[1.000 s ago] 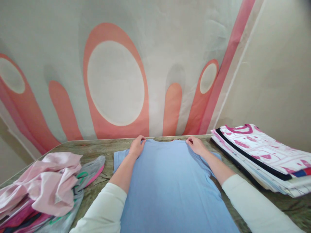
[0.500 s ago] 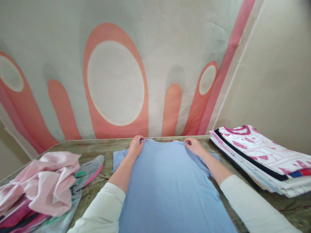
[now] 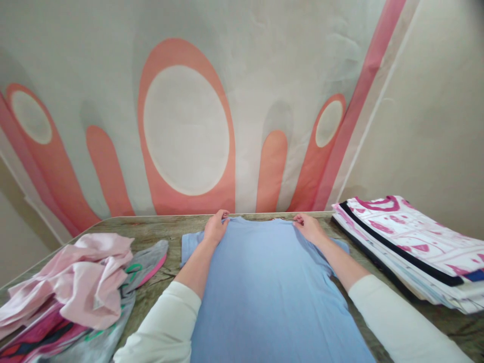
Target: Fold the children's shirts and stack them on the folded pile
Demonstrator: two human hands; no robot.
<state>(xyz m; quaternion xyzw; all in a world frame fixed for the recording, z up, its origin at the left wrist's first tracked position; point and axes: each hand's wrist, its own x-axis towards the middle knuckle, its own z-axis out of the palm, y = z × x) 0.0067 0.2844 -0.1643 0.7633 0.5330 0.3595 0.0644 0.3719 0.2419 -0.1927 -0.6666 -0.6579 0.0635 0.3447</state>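
A light blue T-shirt [image 3: 264, 282] lies spread flat on the marbled table [image 3: 159, 229], neck away from me. My left hand [image 3: 215, 228] pinches the shirt's left shoulder near the collar, fingers closed on the cloth. My right hand [image 3: 309, 227] grips the right shoulder the same way. Both forearms, in white sleeves, rest over the shirt.
A loose heap of pink, grey and magenta clothes [image 3: 71, 287] lies at the left. A stack of folded white garments with pink print [image 3: 412, 247] sits at the right. A wall hanging with orange ovals [image 3: 185, 131] rises just behind the table's far edge.
The view has shifted slightly to the left. Both hands stay gripping the shirt's shoulders in almost the same place.
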